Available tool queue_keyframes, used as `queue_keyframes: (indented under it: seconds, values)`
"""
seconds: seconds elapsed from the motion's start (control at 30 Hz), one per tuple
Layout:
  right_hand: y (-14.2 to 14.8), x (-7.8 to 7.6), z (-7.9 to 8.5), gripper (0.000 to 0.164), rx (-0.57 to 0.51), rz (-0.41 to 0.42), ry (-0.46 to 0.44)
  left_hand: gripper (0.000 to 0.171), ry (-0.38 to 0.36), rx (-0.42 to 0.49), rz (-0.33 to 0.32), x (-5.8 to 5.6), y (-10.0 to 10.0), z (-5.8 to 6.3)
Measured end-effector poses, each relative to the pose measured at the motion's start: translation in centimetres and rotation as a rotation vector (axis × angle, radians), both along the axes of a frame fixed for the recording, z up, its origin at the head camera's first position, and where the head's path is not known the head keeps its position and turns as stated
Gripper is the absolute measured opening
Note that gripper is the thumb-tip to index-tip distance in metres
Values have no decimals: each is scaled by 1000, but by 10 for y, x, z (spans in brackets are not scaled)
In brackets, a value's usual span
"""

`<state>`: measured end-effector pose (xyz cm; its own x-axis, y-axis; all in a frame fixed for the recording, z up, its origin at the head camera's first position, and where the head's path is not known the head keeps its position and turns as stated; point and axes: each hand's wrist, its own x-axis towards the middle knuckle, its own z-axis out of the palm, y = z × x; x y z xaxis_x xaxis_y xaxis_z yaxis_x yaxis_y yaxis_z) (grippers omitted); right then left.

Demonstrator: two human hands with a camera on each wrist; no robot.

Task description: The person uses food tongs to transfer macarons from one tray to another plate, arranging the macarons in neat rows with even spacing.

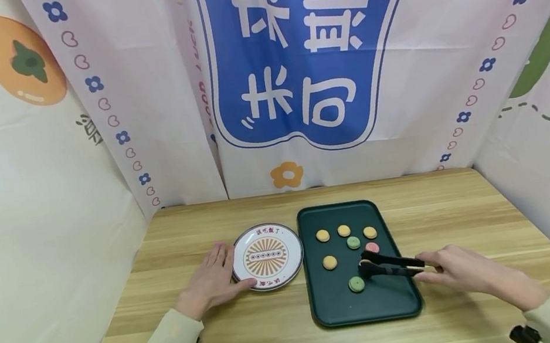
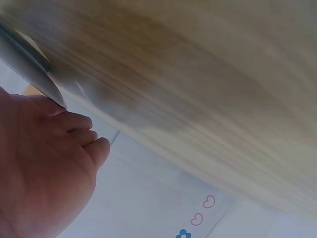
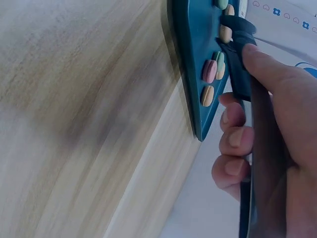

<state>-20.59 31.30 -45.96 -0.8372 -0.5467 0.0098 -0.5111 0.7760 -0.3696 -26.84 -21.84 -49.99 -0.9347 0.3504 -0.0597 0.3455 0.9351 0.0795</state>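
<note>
On the left side of the round white plate, my left hand touches the rim, its fingers extended along the edge and its thumb spread over the near rim. The left wrist view shows the palm, with the plate edge against the fingers. My right hand grips black tongs over the right part of a dark green tray. A pale yellow macaron sits between the tong tips, mostly hidden in the head view. Close to the tips are a pink macaron and a green macaron.
Several yellow macarons and another green macaron lie on the tray, mostly in its far half. Plate and tray stand side by side on a wooden table. Printed cloth hangs behind the table and along both sides.
</note>
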Motion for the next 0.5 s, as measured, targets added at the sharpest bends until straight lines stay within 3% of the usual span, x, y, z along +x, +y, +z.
queue_keyframes:
  seconds: [0.2, 0.5]
  values:
    - [-3, -3, -5, 31, -19, 13, 43, 113, 13, -1, -2, 0, -1, -1]
    - [-15, -9, -5, 38, -8, 13, 52, 115, 15, -43, -26, -1, -3, -4]
